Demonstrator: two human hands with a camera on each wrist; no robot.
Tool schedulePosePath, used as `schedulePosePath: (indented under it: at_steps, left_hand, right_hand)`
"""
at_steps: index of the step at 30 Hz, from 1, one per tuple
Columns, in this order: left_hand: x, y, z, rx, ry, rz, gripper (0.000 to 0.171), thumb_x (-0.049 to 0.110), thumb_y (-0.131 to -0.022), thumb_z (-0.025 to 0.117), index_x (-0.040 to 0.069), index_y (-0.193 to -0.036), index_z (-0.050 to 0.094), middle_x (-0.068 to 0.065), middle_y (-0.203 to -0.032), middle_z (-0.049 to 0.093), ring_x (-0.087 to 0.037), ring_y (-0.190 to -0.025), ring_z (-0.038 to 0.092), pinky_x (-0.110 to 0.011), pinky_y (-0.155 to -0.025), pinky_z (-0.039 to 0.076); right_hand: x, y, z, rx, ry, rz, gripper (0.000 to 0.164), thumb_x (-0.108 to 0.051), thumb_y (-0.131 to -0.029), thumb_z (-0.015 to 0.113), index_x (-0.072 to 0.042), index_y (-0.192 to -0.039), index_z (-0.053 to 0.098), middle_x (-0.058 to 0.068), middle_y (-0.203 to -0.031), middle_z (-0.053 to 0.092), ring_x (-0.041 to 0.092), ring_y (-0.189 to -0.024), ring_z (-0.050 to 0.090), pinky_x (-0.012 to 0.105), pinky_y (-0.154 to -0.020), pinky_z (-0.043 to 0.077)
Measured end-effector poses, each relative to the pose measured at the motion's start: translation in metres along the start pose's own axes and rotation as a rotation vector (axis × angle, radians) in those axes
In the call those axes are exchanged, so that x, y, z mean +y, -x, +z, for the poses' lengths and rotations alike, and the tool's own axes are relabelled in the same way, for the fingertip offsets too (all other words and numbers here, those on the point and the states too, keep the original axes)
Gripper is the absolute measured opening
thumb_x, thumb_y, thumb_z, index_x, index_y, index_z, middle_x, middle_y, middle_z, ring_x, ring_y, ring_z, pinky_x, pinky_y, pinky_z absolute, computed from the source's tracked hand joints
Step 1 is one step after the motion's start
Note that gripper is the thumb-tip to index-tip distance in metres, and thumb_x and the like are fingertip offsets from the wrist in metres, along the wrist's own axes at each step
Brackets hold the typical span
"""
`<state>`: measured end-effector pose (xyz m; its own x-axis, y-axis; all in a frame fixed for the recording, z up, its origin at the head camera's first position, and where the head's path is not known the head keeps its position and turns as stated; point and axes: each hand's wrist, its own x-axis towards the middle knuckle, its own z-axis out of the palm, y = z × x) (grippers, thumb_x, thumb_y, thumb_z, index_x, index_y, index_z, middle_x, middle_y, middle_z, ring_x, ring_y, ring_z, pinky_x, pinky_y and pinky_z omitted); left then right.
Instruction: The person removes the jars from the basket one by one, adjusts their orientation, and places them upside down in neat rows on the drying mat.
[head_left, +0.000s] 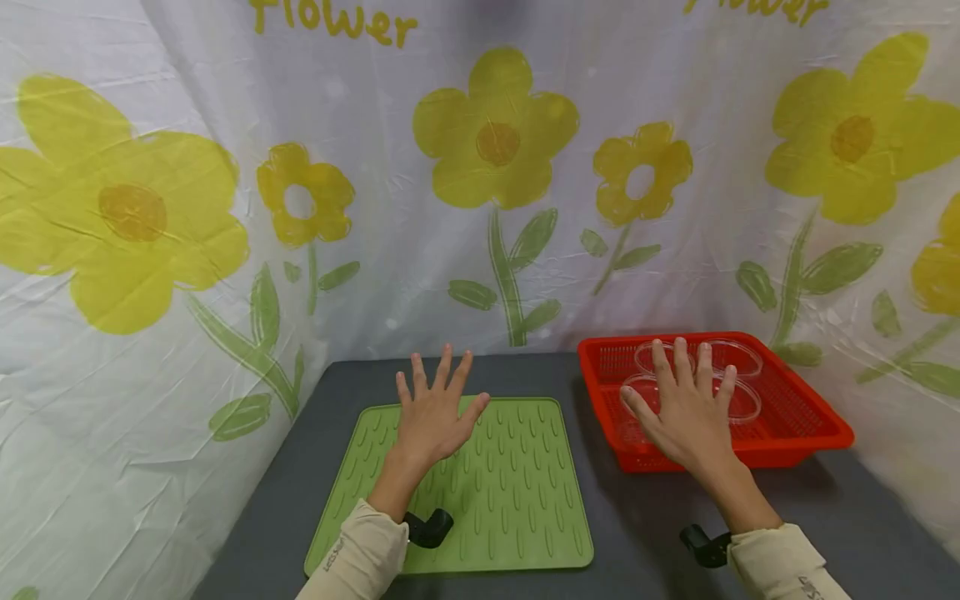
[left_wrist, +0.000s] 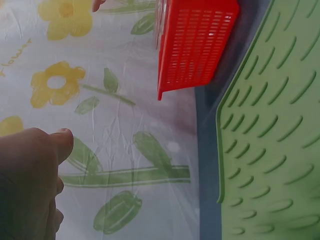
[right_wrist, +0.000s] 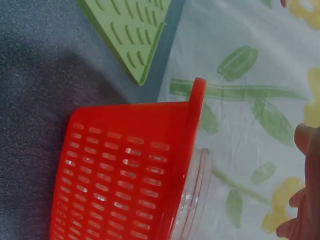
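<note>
My left hand [head_left: 432, 419] is held up over the green ridged mat [head_left: 517, 483], its fingers spread straight and nothing in them. In the left wrist view, part of that hand [left_wrist: 31, 170] shows at the left edge, apart from the mat. My right hand [head_left: 691, 414] hovers in front of the red basket [head_left: 813, 425], fingers also spread and holding nothing. Several round clear plastic dishes [head_left: 744, 402] lie in the basket, partly hidden behind the right hand. In the right wrist view, a clear dish rim [right_wrist: 192, 200] shows beyond the basket's edge.
The mat and basket rest side by side on a dark grey table [head_left: 637, 533]. A white curtain [head_left: 390, 275] printed with yellow flowers hangs behind the table and along its sides. Dark straps with small devices [head_left: 429, 528] sit on both wrists.
</note>
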<state>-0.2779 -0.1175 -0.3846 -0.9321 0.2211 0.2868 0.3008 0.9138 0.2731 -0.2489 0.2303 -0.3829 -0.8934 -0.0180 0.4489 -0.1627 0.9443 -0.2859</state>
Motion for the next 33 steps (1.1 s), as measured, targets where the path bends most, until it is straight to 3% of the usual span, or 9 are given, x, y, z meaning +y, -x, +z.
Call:
schedulePosePath:
  at_steps: [14,21,28,33]
  left_hand:
    - [0.008,-0.004,0.007,-0.027,0.032,0.024,0.074,0.06,-0.103,0.044,0.029,-0.165,0.018,-0.007,-0.173,0.007,-0.053,-0.155,-0.004,-0.074,-0.12,0.002]
    - [0.019,-0.004,0.011,-0.04,0.025,0.036,0.073,0.063,-0.103,0.043,0.031,-0.164,0.019,-0.005,-0.173,0.009,-0.052,-0.156,-0.002,-0.074,-0.121,0.004]
    - [0.032,-0.003,0.019,-0.057,0.002,0.081,0.072,0.063,-0.103,0.042,0.032,-0.164,0.021,-0.004,-0.173,0.01,-0.052,-0.156,0.003,-0.075,-0.12,0.008]
    - [0.041,-0.002,0.028,-0.069,-0.004,0.123,0.072,0.064,-0.102,0.042,0.032,-0.164,0.022,-0.003,-0.173,0.012,-0.052,-0.156,0.005,-0.074,-0.121,0.01]
  right_hand:
    - [0.018,0.003,-0.004,-0.005,-0.006,0.062,0.087,-0.058,-0.101,0.046,-0.002,-0.162,0.019,0.035,-0.164,0.013,0.059,-0.151,-0.001,0.078,-0.114,-0.012]
    - [0.024,0.005,-0.001,-0.007,0.004,0.088,0.088,-0.056,-0.099,0.051,0.0,-0.161,0.022,0.036,-0.163,0.017,0.061,-0.149,0.006,0.08,-0.114,-0.008]
    - [0.028,0.006,0.008,-0.012,0.031,0.137,0.089,-0.055,-0.096,0.057,0.009,-0.153,0.033,0.04,-0.154,0.031,0.062,-0.143,0.017,0.081,-0.113,-0.002]
    - [0.03,0.007,0.015,0.009,0.063,0.175,0.094,-0.063,-0.09,0.062,0.014,-0.141,0.045,0.04,-0.139,0.044,0.058,-0.134,0.028,0.081,-0.11,0.007]
